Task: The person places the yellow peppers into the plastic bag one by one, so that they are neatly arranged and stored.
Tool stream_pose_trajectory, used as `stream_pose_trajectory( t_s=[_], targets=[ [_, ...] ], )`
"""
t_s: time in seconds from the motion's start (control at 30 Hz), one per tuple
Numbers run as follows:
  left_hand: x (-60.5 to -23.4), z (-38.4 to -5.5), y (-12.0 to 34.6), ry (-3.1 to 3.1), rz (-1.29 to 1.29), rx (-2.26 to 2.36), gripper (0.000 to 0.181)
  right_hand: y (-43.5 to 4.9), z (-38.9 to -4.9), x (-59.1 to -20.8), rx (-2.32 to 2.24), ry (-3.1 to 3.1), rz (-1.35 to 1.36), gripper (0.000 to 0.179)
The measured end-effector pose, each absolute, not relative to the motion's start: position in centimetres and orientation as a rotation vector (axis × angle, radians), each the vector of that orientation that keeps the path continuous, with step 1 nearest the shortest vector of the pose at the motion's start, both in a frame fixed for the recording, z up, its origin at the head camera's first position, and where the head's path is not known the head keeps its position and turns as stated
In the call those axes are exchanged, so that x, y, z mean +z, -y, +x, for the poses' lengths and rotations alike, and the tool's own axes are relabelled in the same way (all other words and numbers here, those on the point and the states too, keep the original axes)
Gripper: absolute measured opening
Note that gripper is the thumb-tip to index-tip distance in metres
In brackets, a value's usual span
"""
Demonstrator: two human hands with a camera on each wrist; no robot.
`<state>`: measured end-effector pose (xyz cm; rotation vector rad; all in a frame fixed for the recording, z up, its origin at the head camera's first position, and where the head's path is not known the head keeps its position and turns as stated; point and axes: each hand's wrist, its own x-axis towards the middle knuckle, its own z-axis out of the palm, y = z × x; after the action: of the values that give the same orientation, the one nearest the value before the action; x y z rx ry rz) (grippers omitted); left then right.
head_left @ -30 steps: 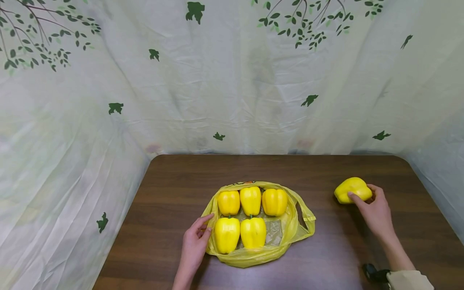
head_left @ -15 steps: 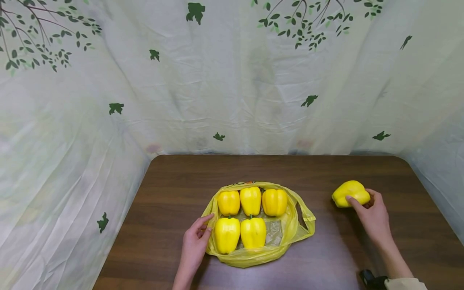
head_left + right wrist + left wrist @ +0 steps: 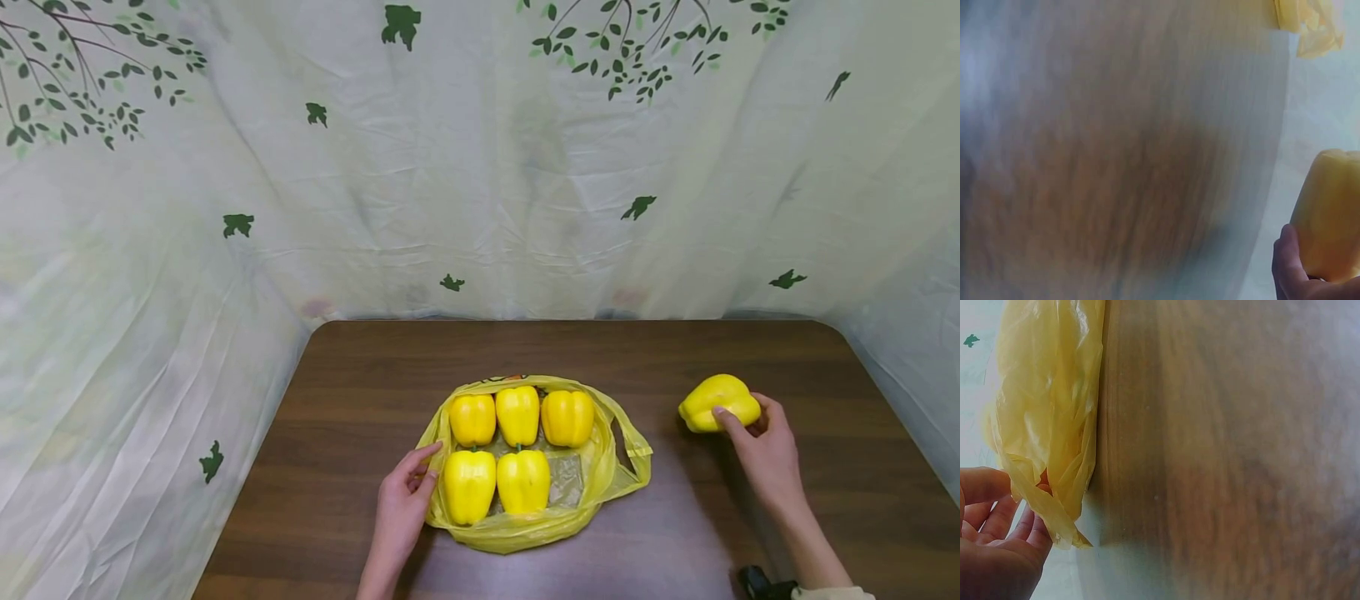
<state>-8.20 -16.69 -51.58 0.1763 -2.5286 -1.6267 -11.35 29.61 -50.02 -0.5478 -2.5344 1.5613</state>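
Note:
My right hand (image 3: 768, 454) grips a yellow bell pepper (image 3: 718, 402) at its right end, thumb on the near side, over the right part of the table. The same bell pepper (image 3: 1329, 215) shows at the lower right of the right wrist view. A yellow plastic bag (image 3: 517, 540) lies spread open left of it, with several yellow bell peppers inside: three in a back row, two in front. Bare bag lining (image 3: 567, 481) shows at the front right of the bag. My left hand (image 3: 401, 504) holds the bag's left edge; in the left wrist view its fingers curl at the bag's gathered handle (image 3: 1054, 512).
The brown wooden table (image 3: 390, 358) has rounded far corners. A pale curtain (image 3: 480, 208) with green leaf prints hangs behind it and along the sides. The bag's right handle loop (image 3: 639, 450) sticks out toward the right hand. A dark band (image 3: 765, 583) circles the right wrist.
My right hand has moved a little left and nearer with the bell pepper in it. The left hand, the bag and the bell peppers inside have stayed put.

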Motion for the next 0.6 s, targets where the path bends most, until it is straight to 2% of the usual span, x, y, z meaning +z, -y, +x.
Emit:
stream_pose_trajectory(
  t_s=[0.6],
  targets=[
    [-51.7,-8.2,16.7,2.528,0.185,-1.622,0.04,-27.8,-10.6,-49.3,1.624,2.464,-0.37,0.061]
  ],
)
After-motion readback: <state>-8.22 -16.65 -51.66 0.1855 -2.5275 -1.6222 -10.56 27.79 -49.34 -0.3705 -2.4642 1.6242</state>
